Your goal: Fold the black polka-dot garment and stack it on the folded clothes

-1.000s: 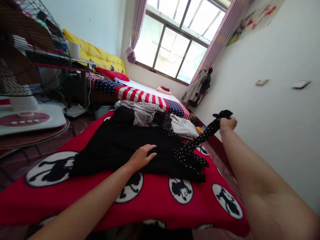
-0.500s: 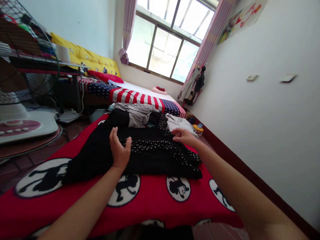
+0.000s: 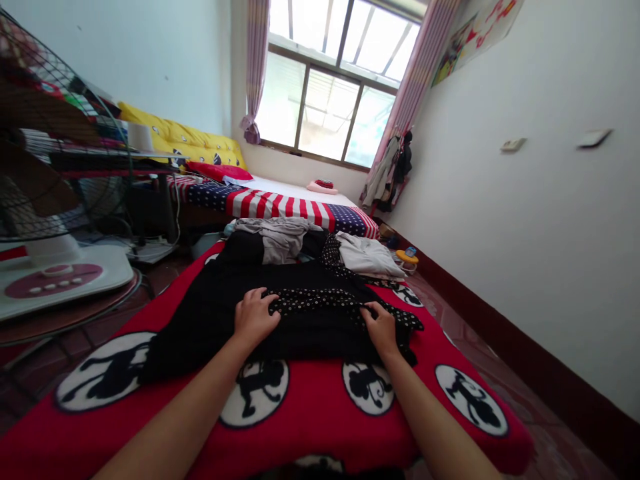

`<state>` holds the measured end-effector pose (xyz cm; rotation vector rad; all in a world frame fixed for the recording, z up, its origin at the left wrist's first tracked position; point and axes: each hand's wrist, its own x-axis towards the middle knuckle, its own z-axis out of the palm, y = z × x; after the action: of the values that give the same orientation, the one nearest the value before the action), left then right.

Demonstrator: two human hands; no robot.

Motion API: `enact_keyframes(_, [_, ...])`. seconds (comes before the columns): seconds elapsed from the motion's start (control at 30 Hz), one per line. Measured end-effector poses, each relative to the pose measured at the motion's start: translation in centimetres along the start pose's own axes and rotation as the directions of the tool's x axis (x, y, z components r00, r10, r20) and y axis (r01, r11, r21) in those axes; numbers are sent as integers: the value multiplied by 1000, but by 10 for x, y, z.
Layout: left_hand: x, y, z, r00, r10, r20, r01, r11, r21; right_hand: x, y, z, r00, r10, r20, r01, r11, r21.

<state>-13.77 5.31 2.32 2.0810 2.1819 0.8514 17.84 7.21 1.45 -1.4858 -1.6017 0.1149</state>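
Note:
A black garment [image 3: 305, 337] lies spread flat on a red blanket [image 3: 320, 407] with monkey prints in white circles. Across its middle runs a black band with small pale dots [image 3: 320, 300]. At the band's left end is my left hand [image 3: 256, 319], its fingers and thumb curled around the fabric. Farther right, my right hand [image 3: 381, 328] pinches the band between thumb and fingers. The dotted fabric continues past that hand to the right edge and also up towards the back. What lies under my fingers is partly hidden.
Behind the garment lie grey clothing [image 3: 283, 233] and a folded white garment [image 3: 370, 257]. To the left, a fan [image 3: 55, 267] stands on a round stool. A bed with a striped, starry cover [image 3: 280, 203] is beyond, under the window. A white wall [image 3: 525, 220] rises right.
Both hands have come down onto the dotted band from above the garment. My right hand has moved closer to me and now grips the fabric. The view has shifted slightly.

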Motion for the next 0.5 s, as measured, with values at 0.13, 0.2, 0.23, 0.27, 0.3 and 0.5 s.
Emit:
enact_keyframes(0.13, [23, -30, -17, 947, 227, 228, -214, 974, -80, -1, 2, 2, 999, -10, -42, 13, 997, 81])
enact_keyframes(0.2, [35, -48, -27, 873, 369, 318, -325, 928, -185, 0, 2, 2, 999, 2, -49, 2, 995, 96])
enact_keyframes(0.23, [41, -56, -32, 835, 426, 348, -364, 902, -230, 1, 3, 3, 999, 14, -50, -9, 995, 102])
enact_keyframes(0.27, [45, -63, -36, 804, 467, 368, -396, 882, -256, 1, 3, 3, 998, 26, -49, -21, 994, 107])
enact_keyframes(0.3, [48, -69, -39, 781, 494, 381, -424, 869, -256, 1, 3, 3, 998, 37, -49, -31, 993, 113])
enact_keyframes(0.5, [57, -71, -63, 738, 565, 369, -622, 782, 46, 1, 6, 6, 997, 68, -35, -64, 992, 107])
